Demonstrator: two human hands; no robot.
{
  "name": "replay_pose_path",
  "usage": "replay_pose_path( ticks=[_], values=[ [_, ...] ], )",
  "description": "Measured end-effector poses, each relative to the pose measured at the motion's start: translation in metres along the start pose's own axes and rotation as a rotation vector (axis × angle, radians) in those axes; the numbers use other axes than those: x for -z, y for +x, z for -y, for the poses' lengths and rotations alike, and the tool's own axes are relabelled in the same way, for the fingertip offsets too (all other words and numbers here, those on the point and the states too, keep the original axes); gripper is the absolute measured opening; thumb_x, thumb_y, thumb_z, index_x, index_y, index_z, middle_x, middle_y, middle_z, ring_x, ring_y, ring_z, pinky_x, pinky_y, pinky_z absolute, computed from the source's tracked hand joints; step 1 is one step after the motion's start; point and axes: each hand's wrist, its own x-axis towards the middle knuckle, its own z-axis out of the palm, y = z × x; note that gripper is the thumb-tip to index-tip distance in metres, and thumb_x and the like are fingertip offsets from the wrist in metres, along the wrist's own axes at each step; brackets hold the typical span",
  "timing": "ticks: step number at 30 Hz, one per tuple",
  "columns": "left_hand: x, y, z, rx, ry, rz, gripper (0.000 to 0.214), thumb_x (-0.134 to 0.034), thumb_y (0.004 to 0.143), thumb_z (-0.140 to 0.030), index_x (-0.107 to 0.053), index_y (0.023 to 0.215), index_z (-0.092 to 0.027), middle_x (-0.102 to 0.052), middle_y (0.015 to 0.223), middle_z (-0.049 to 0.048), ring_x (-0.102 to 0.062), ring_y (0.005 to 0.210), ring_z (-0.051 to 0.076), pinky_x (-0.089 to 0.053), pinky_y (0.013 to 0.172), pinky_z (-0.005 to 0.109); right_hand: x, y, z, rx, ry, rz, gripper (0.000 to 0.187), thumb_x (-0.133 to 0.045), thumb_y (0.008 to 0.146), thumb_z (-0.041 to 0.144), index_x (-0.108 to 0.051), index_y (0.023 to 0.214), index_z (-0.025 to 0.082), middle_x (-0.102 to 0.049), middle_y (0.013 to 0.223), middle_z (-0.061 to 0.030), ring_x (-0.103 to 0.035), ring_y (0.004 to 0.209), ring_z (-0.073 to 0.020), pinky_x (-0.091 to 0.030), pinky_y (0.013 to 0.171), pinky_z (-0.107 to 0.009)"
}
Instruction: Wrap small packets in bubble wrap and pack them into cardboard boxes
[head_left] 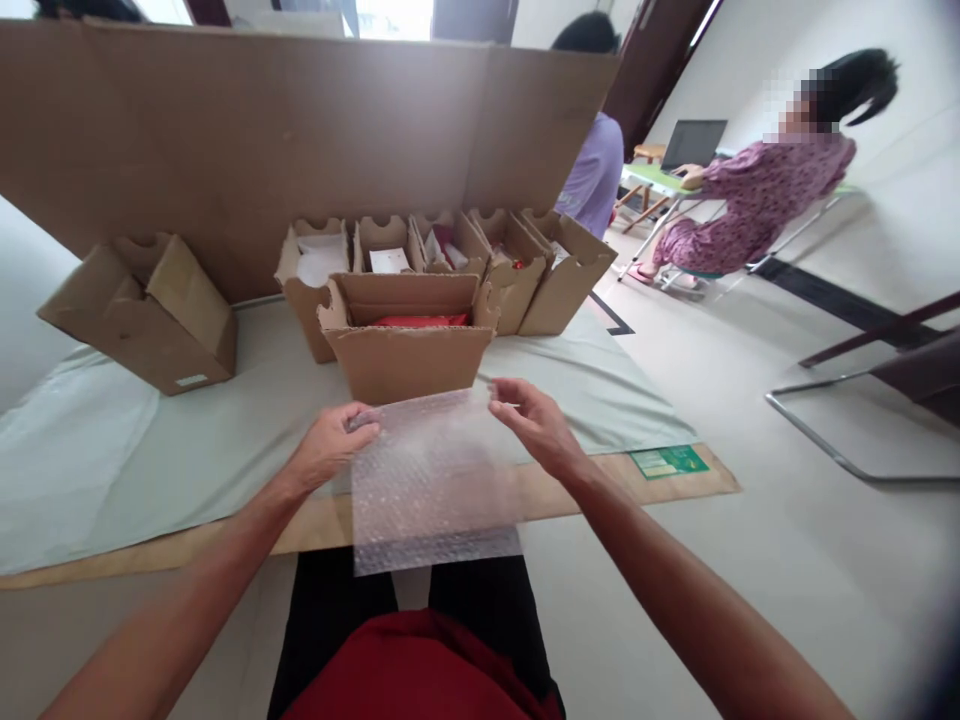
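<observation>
A clear bubble wrap bag [431, 490] hangs at the table's front edge, its lower part above my lap. My left hand [336, 440] pinches its upper left corner between thumb and fingers. At the upper right corner, my right hand [534, 420] has thumb and fingertips closed on the edge. Just beyond the bag stands a wide cardboard box [412, 362], with red packets [420, 321] showing inside. Whether the bag's mouth is parted cannot be made out.
Behind stand several narrow cardboard boxes, one holding white sheets [321, 262], and a tall cardboard panel [300, 140]. Another cardboard box [161, 320] is at the left. A green card [670, 461] lies at the table's right front. A person [780, 190] sits by a laptop [694, 146].
</observation>
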Motion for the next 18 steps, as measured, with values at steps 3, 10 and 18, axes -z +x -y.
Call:
replay_pose_path(
  ticks=[3,10,18],
  values=[
    [0.014,0.007,0.022,-0.047,0.131,-0.163,0.026,-0.062,0.074,-0.042,-0.073,0.08,-0.02,-0.071,0.116,0.0132,-0.068,0.106,0.031,-0.055,0.092,0.046,-0.028,0.031,-0.021,-0.025,-0.097,-0.073,0.066,-0.074,0.076,0.052,-0.059,0.132,0.02,-0.064,0.139,-0.0194,-0.066,0.118,-0.0322,-0.057,0.085,-0.045],
    [-0.009,0.04,0.029,-0.218,0.045,-0.151,0.017,-0.06,0.076,-0.033,-0.071,0.076,-0.021,-0.06,0.14,0.0117,-0.058,0.131,0.031,-0.049,0.11,0.044,-0.044,0.068,-0.041,0.033,-0.213,-0.077,0.05,-0.063,0.079,0.043,-0.06,0.124,0.02,-0.073,0.116,-0.013,-0.067,0.101,-0.0288,-0.055,0.082,-0.043],
    [-0.02,0.045,0.007,-0.2,0.008,-0.109,0.014,-0.062,0.074,-0.03,-0.072,0.078,-0.02,-0.062,0.141,0.014,-0.053,0.139,0.031,-0.044,0.113,0.046,-0.006,0.076,-0.051,0.008,-0.215,-0.211,0.052,-0.061,0.08,0.045,-0.061,0.124,0.019,-0.073,0.116,-0.0146,-0.068,0.099,-0.0279,-0.056,0.079,-0.043]
  ],
)
